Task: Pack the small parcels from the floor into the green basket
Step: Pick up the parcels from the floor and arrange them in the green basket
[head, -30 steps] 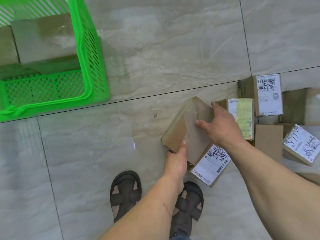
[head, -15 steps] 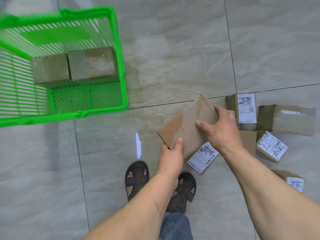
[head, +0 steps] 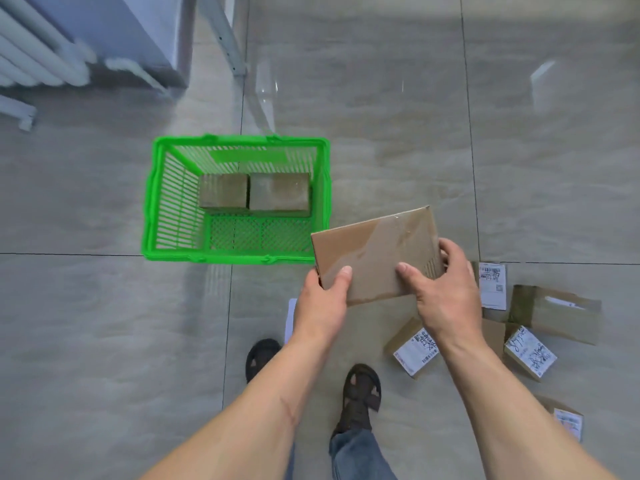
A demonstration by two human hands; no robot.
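I hold a flat brown cardboard parcel [head: 377, 251] in the air with both hands, just right of the green basket [head: 152, 202]. My left hand [head: 322, 303] grips its near left corner. My right hand [head: 446, 299] grips its near right edge. The parcel's left corner overlaps the basket's near right corner in view. Two brown parcels [head: 225, 190] [head: 278, 192] sit side by side at the basket's far wall. Several more parcels lie on the floor at the right, among them a labelled one [head: 414, 351] below my right wrist, a large plain one [head: 554, 313] and a scribbled one [head: 530, 351].
The floor is grey glossy tile. My two sandalled feet [head: 263, 358] [head: 362, 389] stand below the held parcel. A white radiator [head: 38, 53] and a grey cabinet [head: 138, 36] stand at the far left, with a metal leg [head: 228, 43] beside them.
The parcel has been lifted off the floor pile and carried up and towards the basket. It has turned flatter. The view has pulled back, so the whole basket shows.
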